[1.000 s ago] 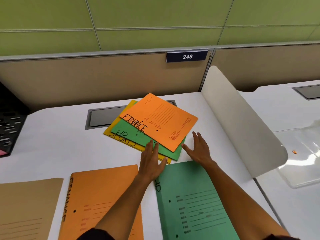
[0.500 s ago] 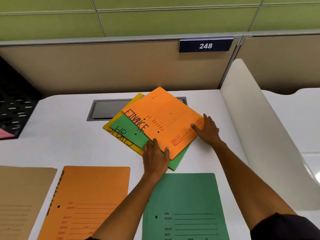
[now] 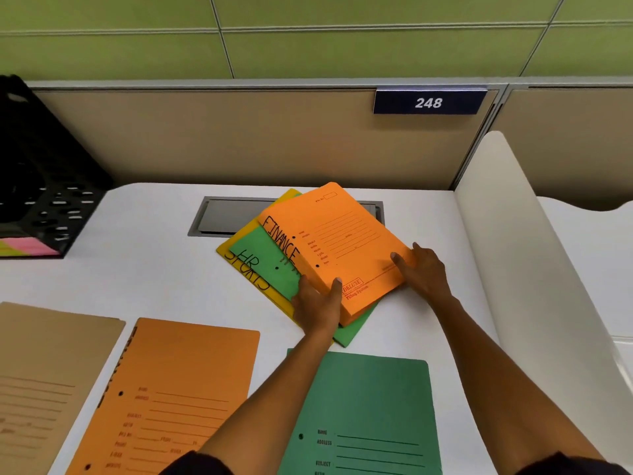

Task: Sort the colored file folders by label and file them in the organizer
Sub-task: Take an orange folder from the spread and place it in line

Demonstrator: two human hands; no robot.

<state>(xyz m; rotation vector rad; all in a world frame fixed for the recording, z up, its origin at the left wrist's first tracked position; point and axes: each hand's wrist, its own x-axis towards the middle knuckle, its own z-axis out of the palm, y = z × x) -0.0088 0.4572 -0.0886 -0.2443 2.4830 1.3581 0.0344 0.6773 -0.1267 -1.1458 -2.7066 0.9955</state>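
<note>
Both hands are working the orange folder (image 3: 337,248) marked FINANCE, which is sitting on top of the fanned pile near the back edge of the desk (image 3: 144,269), partly over the grey cable hatch (image 3: 233,217). The left hand (image 3: 317,306) is gripping its near-left corner, thumb on top and the other fingers tucked out of sight beneath, so they are clamped on the card. The right hand (image 3: 421,272) is holding the right edge, fingers curling over onto the face. The near edge is looking slightly raised off the green folder (image 3: 274,265) marked HR, with the yellow folder (image 3: 246,272) marked SPORTS lowest.

To do this well, I'd say lifting it level with both hands is the safest bet, so the green one underneath isn't dragged along. Its match, the other orange folder (image 3: 178,389), is lying by the near edge, left of centre, between a tan folder (image 3: 44,371) and another green folder (image 3: 370,416). Squaring spine to spine there should keep the labels readable. The black organizer (image 3: 44,186) is waiting at the far left corner.
</note>
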